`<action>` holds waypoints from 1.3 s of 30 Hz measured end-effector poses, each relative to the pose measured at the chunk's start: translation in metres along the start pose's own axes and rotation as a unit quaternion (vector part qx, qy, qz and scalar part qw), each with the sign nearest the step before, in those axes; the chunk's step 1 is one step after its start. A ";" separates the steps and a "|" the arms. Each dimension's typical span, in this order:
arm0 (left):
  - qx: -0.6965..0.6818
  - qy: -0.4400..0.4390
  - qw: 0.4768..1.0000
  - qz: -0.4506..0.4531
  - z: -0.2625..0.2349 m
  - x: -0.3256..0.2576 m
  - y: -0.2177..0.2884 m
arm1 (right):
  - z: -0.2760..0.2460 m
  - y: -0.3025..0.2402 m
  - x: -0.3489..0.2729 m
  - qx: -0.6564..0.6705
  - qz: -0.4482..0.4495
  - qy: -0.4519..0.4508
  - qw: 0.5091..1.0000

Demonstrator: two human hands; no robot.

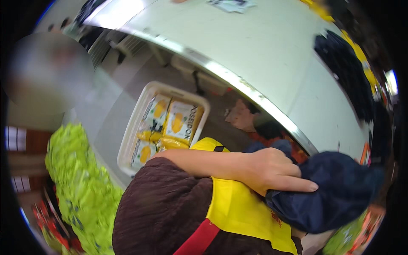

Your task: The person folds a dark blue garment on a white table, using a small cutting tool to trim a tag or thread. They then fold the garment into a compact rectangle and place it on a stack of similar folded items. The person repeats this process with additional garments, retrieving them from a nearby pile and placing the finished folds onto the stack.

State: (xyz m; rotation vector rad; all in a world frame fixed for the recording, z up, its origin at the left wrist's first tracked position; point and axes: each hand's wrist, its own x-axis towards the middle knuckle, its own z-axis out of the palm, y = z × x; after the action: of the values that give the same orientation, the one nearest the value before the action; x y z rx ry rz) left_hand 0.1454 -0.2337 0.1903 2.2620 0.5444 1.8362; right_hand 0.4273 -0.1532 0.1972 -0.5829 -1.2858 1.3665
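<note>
Left hand: across the body toward the right, gripping the navy fabric bundle; one digit lies straight along the cloth, the others curl in.
Right hand: out of sight; its finger state cannot be told.
Navy fabric bundle: at lower right, in front of the table's metal edge; probably a garment, though blur leaves its kind uncertain.
White table: bears dark garments at its right.
White tub: left of the table edge, holding yellow-and-white packets.
Lime-green heap: lower left.
</note>
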 end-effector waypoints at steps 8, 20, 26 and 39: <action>-0.144 -0.027 0.944 -0.294 -0.147 -0.040 -0.048 | 0.117 0.126 0.151 -0.166 0.047 -0.029 0.985; 0.181 -0.003 0.882 -0.435 -0.128 -0.158 -0.188 | 0.055 0.343 0.160 -0.551 0.068 -0.203 0.806; 0.330 -0.016 0.885 -0.327 -0.186 -0.138 -0.256 | 0.104 0.332 0.155 -0.478 0.079 -0.140 0.864; 0.325 0.123 0.792 -0.502 -0.110 -0.129 -0.330 | 0.053 0.313 0.159 -0.424 0.057 -0.219 0.877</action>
State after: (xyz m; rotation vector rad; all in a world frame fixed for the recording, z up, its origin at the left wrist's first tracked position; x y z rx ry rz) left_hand -0.0391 0.0090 -0.0210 1.3602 2.1687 1.4064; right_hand 0.2212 0.0381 -0.0198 -0.9780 -2.2843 0.9973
